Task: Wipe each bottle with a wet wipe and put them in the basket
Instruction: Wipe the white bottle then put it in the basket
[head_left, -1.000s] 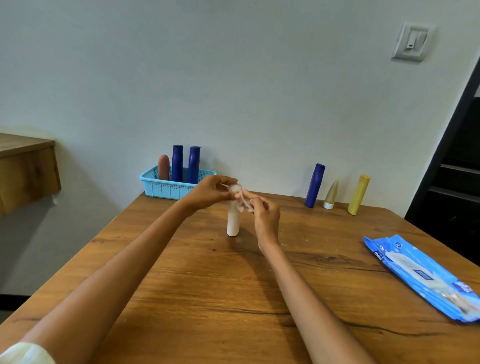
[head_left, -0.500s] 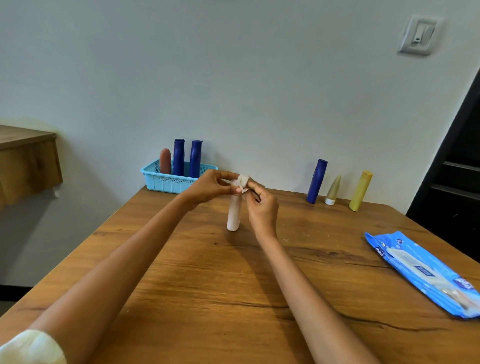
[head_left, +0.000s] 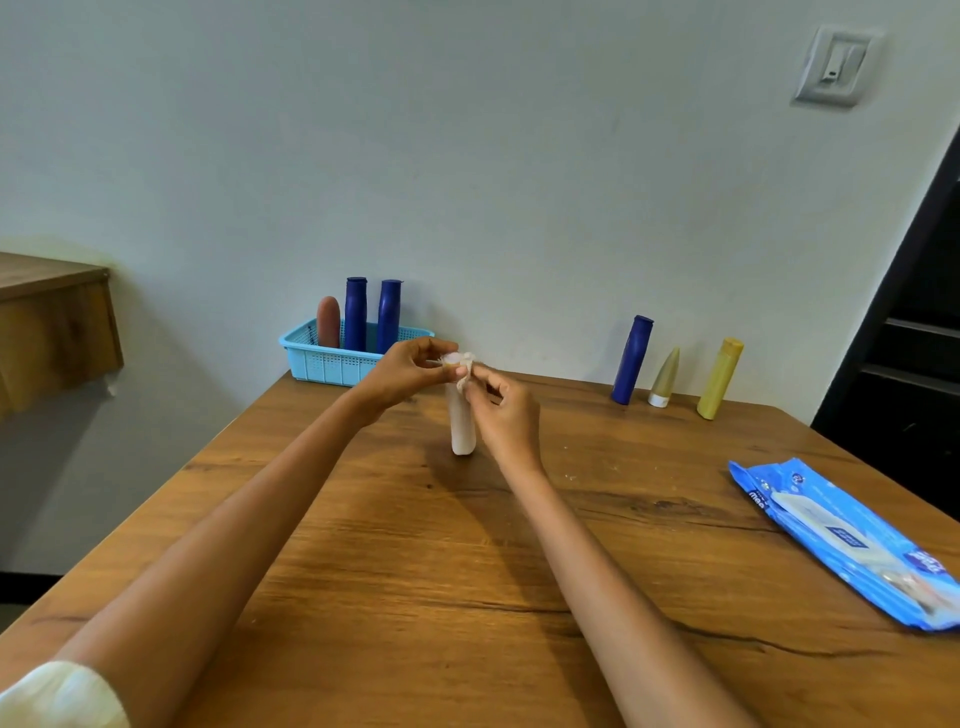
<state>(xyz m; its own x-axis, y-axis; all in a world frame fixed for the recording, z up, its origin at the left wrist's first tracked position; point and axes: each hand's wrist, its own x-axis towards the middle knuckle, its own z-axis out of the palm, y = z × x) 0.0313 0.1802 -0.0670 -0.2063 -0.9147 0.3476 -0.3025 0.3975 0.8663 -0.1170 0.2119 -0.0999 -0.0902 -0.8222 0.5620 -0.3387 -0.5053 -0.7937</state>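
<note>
Wiping the top of the white bottle (head_left: 462, 426) was the step in hand, I'd say. It stood upright near the middle of the wooden table (head_left: 467, 597), and both hands met at its cap. The left hand (head_left: 400, 371) had its fingers curled and pinching the cap end, and the right hand (head_left: 501, 410) pinched the crumpled wet wipe (head_left: 465, 371) against that same top, fingertips pressed together on it.

Biggest risk as I saw it: the bottle was tall and thin and held only at the top, so a sideways rub could have tipped it or skidded its base. The wipe was also a tiny wad, easy to let slip.

The blue basket (head_left: 332, 361) sat at the far left edge of the table with three bottles already standing in it, so dropping a fourth in carelessly could have knocked those over. Three more, a blue bottle (head_left: 631, 358), a pointed beige one (head_left: 665, 376) and a yellow bottle (head_left: 719, 376), waited by the wall.
</note>
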